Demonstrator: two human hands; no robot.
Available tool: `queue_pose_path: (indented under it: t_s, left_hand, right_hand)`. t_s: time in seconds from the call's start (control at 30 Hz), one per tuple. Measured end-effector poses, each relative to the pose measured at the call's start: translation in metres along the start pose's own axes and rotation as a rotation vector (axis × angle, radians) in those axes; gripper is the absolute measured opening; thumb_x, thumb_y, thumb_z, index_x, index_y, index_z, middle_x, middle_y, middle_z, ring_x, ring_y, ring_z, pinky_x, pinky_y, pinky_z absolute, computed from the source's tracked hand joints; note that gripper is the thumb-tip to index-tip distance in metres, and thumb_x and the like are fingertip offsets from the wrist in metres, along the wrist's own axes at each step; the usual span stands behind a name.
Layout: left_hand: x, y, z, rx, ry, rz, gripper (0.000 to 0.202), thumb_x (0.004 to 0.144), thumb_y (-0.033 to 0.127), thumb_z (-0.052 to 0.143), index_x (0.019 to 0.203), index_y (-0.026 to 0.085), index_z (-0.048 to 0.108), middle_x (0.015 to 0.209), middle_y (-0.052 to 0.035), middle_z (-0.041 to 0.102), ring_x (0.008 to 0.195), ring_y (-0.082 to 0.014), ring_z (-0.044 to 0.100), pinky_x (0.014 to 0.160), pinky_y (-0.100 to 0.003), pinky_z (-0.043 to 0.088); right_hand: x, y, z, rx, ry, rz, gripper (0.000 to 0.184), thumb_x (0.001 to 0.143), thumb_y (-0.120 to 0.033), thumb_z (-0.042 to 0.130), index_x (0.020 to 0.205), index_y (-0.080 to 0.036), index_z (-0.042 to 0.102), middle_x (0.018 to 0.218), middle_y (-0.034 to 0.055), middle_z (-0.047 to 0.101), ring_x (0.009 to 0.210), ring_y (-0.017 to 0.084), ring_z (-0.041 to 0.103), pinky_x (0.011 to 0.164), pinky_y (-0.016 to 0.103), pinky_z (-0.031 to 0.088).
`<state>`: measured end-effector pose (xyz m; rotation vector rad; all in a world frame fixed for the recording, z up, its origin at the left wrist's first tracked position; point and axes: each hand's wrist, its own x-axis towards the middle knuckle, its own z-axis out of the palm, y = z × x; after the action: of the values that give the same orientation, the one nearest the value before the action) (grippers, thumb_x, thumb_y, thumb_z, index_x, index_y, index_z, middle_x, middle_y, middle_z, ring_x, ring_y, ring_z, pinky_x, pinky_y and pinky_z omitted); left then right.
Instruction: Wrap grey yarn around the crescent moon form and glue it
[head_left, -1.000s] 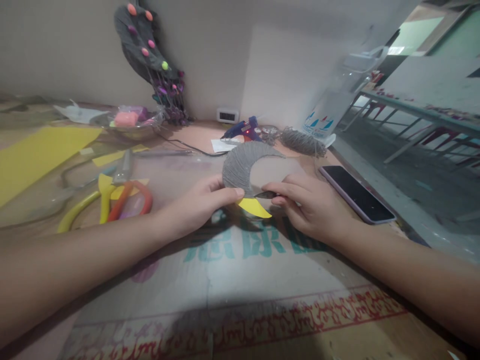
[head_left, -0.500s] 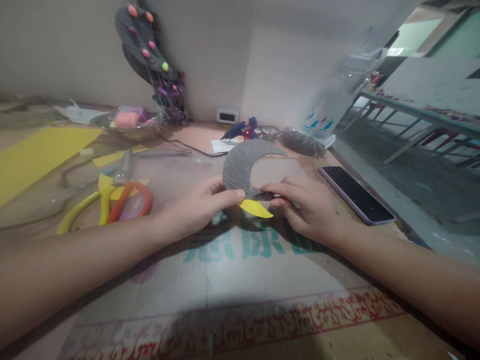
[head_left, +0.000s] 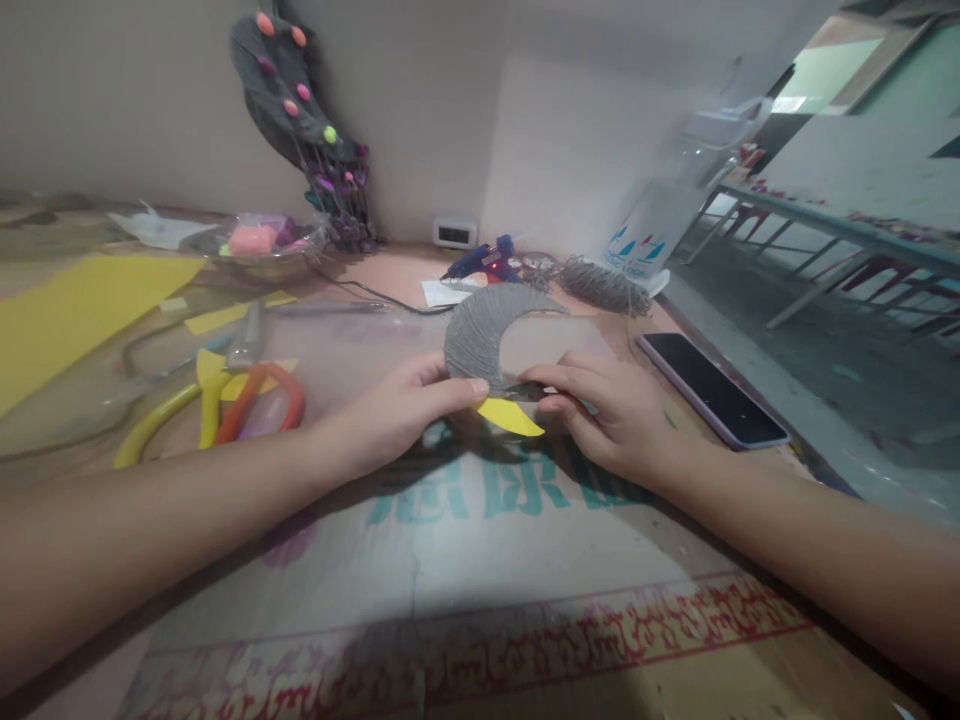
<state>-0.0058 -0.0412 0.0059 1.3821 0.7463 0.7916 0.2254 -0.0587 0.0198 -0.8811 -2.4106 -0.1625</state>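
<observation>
Grey yarn-wrapped crescent of yellow card held just above worktop, barely shifted from a second ago: left hand grip pinched on its lower curve, right hand grip crept leftward, pinching the wrap's edge beside bare yellow tip.

Craft workshop: glue gun, scissors, yellow paper.

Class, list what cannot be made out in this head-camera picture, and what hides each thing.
Head view:
- dark bit pinched by the right hand: too small, fingers cover it.
- crescent under the left hand: thumb hides its edge.
- teal print: hands cover its top.
- scissors: blurred.
</observation>
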Motion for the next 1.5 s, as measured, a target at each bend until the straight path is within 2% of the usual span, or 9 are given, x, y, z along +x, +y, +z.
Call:
queue_pose_path:
  t_s: [0.27, 0.67, 0.93, 1.23, 1.5]
  left_hand:
    - [-0.0001, 0.0006, 0.0001, 0.023, -0.001, 0.009, 0.019, 0.081, 0.037, 0.063, 0.085, 0.018, 0.066, 0.081, -0.0016, 0.065, 0.074, -0.0151, 0.059, 0.078, -0.031, 0.049]
    - [-0.0017, 0.0026, 0.0018, 0.041, -0.031, -0.001, 0.018, 0.082, 0.035, 0.061, 0.08, 0.018, 0.064, 0.073, -0.0012, 0.062, 0.073, -0.0153, 0.057, 0.081, -0.033, 0.05]
    - [-0.0015, 0.0033, 0.0026, 0.012, -0.03, 0.001, 0.02, 0.08, 0.036, 0.063, 0.09, 0.019, 0.067, 0.089, -0.0036, 0.068, 0.081, -0.0174, 0.061, 0.083, -0.034, 0.049]
    - [-0.0017, 0.0024, 0.0019, 0.076, -0.002, -0.008, 0.019, 0.081, 0.037, 0.062, 0.086, 0.019, 0.066, 0.08, -0.0025, 0.066, 0.074, -0.0168, 0.059, 0.078, -0.033, 0.05]
    - [-0.003, 0.0053, 0.0033, 0.144, 0.008, 0.001, 0.023, 0.082, 0.041, 0.06, 0.08, 0.018, 0.064, 0.076, -0.0016, 0.063, 0.075, -0.0172, 0.058, 0.071, -0.03, 0.048]
  right_hand:
    - [0.0005, 0.0017, 0.0014, 0.033, 0.008, -0.025, 0.028, 0.096, -0.028, 0.045, 0.107, -0.01, 0.065, 0.072, 0.005, 0.059, 0.068, 0.015, 0.053, 0.063, 0.027, 0.039]
    - [-0.001, 0.0, 0.0008, -0.034, 0.014, -0.069, 0.029, 0.097, -0.03, 0.044, 0.106, -0.012, 0.065, 0.073, 0.0054, 0.061, 0.065, 0.015, 0.052, 0.06, 0.028, 0.038]
    - [-0.0006, 0.0022, 0.0022, -0.023, 0.01, -0.084, 0.028, 0.097, -0.03, 0.043, 0.106, -0.014, 0.065, 0.074, 0.0052, 0.06, 0.066, 0.015, 0.053, 0.059, 0.027, 0.038]
    - [0.0004, 0.003, 0.0016, -0.08, 0.053, -0.135, 0.03, 0.098, -0.031, 0.041, 0.103, -0.015, 0.066, 0.068, 0.0036, 0.057, 0.061, 0.014, 0.05, 0.056, 0.026, 0.036]
    - [0.0008, 0.001, -0.0024, -0.012, 0.025, -0.047, 0.027, 0.096, -0.028, 0.043, 0.107, -0.014, 0.064, 0.072, 0.0052, 0.061, 0.065, 0.016, 0.054, 0.06, 0.028, 0.039]
